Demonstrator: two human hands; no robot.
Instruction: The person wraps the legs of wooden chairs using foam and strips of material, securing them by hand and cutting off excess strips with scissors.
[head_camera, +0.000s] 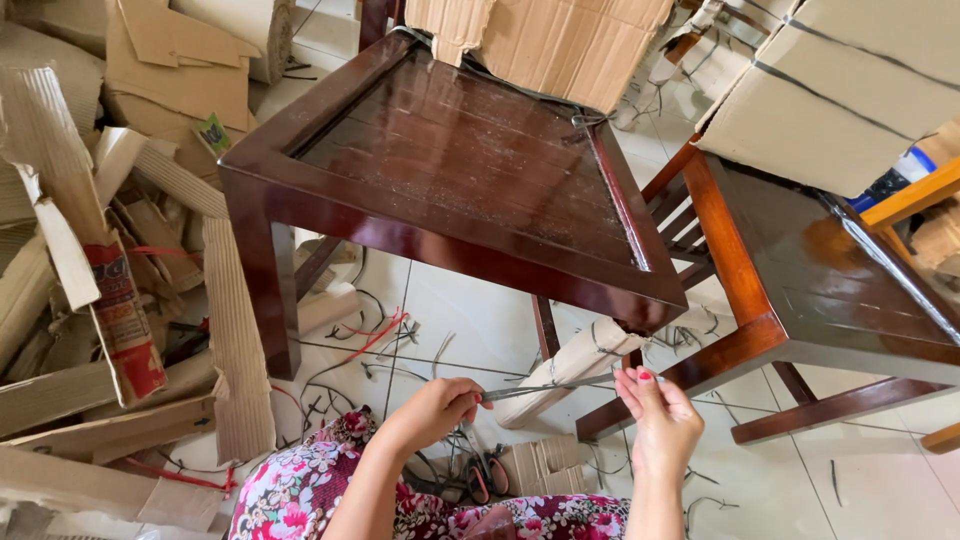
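The left hand (435, 410) is pinching one end of a thin grey strip (545, 389), low in the middle of the frame. The right hand (662, 418) is pinching the other end between thumb and fingertips, with the other fingers curled in. The strip is hanging in the air between the two hands, just under the front edge of the dark chair (460, 170). It is lying almost flat from left to right, and its right end is sitting a little higher than its left.

To do this well, I think both hands should be pulling gently apart so the strip is staying tight and straight, and gripping close to the ends so it is not slipping.

Scissors (487, 475) are lying on the floor (800, 480) below the hands, near a wrapped chair leg (570, 365). Torn cardboard (120, 300) is piling up on the left. A second chair (820, 290) is standing on the right
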